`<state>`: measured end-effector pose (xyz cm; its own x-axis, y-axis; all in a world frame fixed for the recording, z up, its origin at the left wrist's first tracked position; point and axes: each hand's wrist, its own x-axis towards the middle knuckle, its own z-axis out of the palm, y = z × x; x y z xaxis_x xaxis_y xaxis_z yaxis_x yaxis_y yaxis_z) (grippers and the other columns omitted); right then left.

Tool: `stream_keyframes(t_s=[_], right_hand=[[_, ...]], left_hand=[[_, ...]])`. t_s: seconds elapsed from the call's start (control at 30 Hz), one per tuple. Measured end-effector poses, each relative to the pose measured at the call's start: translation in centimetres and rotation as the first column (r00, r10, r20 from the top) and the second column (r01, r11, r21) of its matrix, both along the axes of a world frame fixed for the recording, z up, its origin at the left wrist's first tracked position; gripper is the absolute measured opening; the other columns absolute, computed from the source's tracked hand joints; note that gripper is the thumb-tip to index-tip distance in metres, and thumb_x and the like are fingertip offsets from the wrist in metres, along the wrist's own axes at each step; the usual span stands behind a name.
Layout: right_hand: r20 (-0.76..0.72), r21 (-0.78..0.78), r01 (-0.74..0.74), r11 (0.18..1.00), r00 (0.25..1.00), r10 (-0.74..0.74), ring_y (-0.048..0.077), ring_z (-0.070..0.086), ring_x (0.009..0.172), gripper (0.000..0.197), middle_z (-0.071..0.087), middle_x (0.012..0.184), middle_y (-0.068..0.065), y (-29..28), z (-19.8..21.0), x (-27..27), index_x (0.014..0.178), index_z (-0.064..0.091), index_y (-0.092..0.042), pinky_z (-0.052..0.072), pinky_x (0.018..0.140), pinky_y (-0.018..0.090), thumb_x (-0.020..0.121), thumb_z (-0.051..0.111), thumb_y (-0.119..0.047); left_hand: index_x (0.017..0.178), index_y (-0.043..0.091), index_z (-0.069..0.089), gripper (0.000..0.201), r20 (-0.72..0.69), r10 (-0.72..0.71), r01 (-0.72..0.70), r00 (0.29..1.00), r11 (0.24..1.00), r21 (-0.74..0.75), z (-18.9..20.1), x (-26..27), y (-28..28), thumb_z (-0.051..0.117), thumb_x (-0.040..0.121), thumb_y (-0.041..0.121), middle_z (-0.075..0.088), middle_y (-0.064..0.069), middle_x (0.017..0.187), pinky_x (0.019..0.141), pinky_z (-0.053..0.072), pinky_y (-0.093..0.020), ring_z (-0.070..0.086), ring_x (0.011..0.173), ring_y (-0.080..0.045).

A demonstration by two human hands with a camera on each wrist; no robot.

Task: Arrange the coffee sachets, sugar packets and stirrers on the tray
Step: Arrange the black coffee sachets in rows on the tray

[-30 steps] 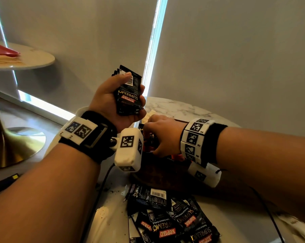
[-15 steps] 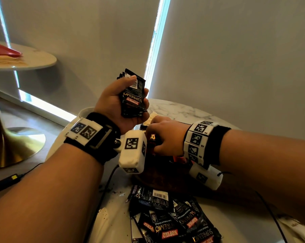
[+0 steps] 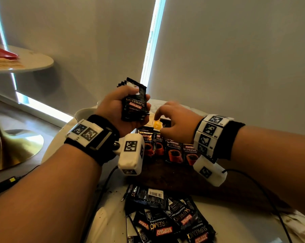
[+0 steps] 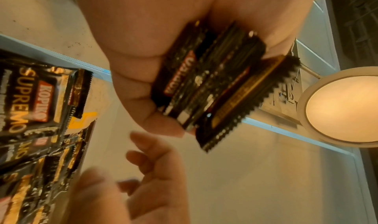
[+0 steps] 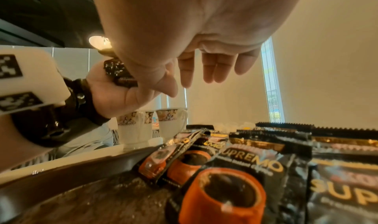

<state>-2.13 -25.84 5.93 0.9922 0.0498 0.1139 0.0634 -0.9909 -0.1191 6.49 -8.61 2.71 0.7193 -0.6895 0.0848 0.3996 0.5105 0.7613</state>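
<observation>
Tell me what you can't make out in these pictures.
- Stack of sachets: count unclear, left hand wraps it in the head view; blurred in the left wrist view.
- Tray: far end hidden behind right hand in the head view.
- Loose sachets: cut off by the head view's bottom edge.
- Stirrers: not identifiable in any view.

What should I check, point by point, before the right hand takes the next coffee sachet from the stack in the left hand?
1. Left hand grips the stack of sachets firmly: ok, fingers and thumb curl round it.
2. Right hand is free to take one: ok, its fingers are open and hold nothing.
3. Front sachet is separated from the stack: cannot tell, though one edge sticks out in the left wrist view.
4. Row of sachets on the tray lies tidy: not ok, the leftmost ones overlap and tilt.
5. Free space on the tray for more: ok, the near part is bare.
6. Loose sachets remain on the table: ok, a pile lies before the tray.
</observation>
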Motion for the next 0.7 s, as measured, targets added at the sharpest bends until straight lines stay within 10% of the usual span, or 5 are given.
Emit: stream_keyframes(t_s=[0.2, 0.43, 0.7], right_hand=[[0.201, 0.272, -0.096, 0.957, 0.979, 0.041, 0.012, 0.052, 0.101, 0.065, 0.044, 0.120, -0.004, -1.0, 0.5, -1.5, 0.123, 0.037, -0.030, 0.048, 0.074, 0.024, 0.069, 0.071, -0.040], [0.292, 0.065, -0.274, 0.960, 0.925, 0.244, 0.019, 0.037, 0.141, 0.066, 0.038, 0.153, -0.002, 0.0, 0.0, -2.9, 0.140, 0.045, -0.031, 0.037, 0.114, 0.045, 0.081, 0.074, -0.038], [0.253, 0.081, -0.224, 0.971, 0.947, 0.197, 0.009, 0.046, 0.133, 0.049, 0.048, 0.150, -0.007, -0.1, 0.2, -3.5, 0.141, 0.055, -0.029, 0.037, 0.104, 0.019, 0.093, 0.064, -0.021]], left_hand=[[0.121, 0.000, 0.060, 0.033, 0.047, -0.017, 0.011, 0.999, 0.993, 0.116, -0.4, -1.1, -1.6, 0.051, 0.098, 0.022, 0.071, -0.013, 0.088, 0.065, 0.060, -0.034, 0.072, 0.076, -0.022], [0.119, 0.008, 0.064, 0.030, 0.108, -0.049, 0.036, 0.993, 0.992, 0.117, -0.8, -1.9, -2.2, 0.051, 0.101, 0.027, 0.069, -0.010, 0.092, 0.067, 0.058, -0.034, 0.070, 0.078, -0.022], [0.119, 0.008, 0.061, 0.037, 0.052, -0.093, 0.089, 0.994, 0.993, 0.072, -0.7, -1.5, -1.7, 0.051, 0.096, 0.036, 0.067, -0.011, 0.095, 0.079, 0.053, -0.039, 0.068, 0.085, -0.025]])
